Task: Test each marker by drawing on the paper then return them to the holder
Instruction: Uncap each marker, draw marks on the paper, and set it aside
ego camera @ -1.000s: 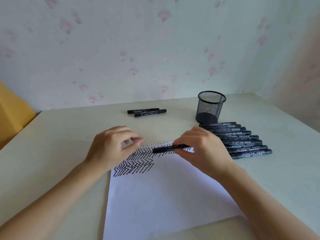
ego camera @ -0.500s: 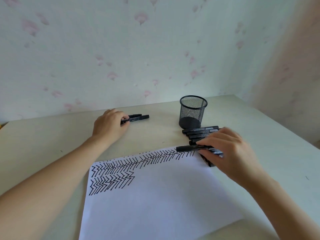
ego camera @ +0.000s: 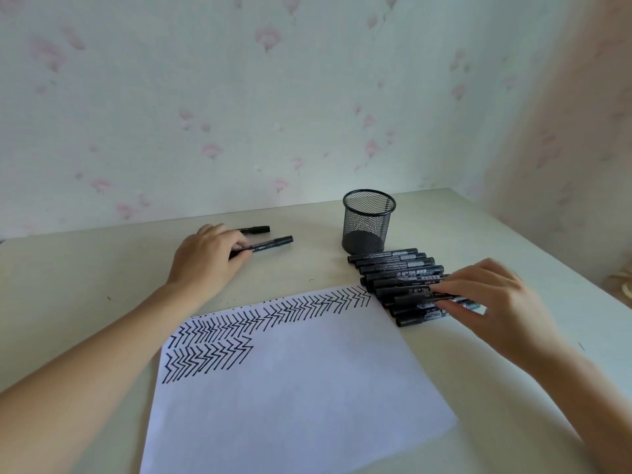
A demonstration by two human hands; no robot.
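From the head camera I see both bare arms reaching across a pale cream tabletop (ego camera: 85, 268). The left hand (ego camera: 205, 260) lies knuckles-up at the far left of the table, its fingers curled round the near end of a black capped marker pen (ego camera: 270, 243) whose free end points right, toward the holder. A second black marker (ego camera: 254, 229) lies just behind it, parallel, its left end hidden by the same hand; I cannot tell whether the fingers touch it.

The right hand (ego camera: 492, 302) sits on the right, its fingertips and thumb pinching a black marker with a white label (ego camera: 420, 297) that rests on top of a row of black markers (ego camera: 393, 265) lying side by side on the table. That row runs from just in front of the black wire-mesh cylindrical pen holder (ego camera: 368, 227) down to the right edge of the white sheet of paper (ego camera: 290, 398). The holder stands upright, apart from both hands, between them and nearer the right one.

The paper lies between the two forearms, touched by neither hand. Black zigzag strokes (ego camera: 270, 318) band its far edge and fill part of a second row at its left.
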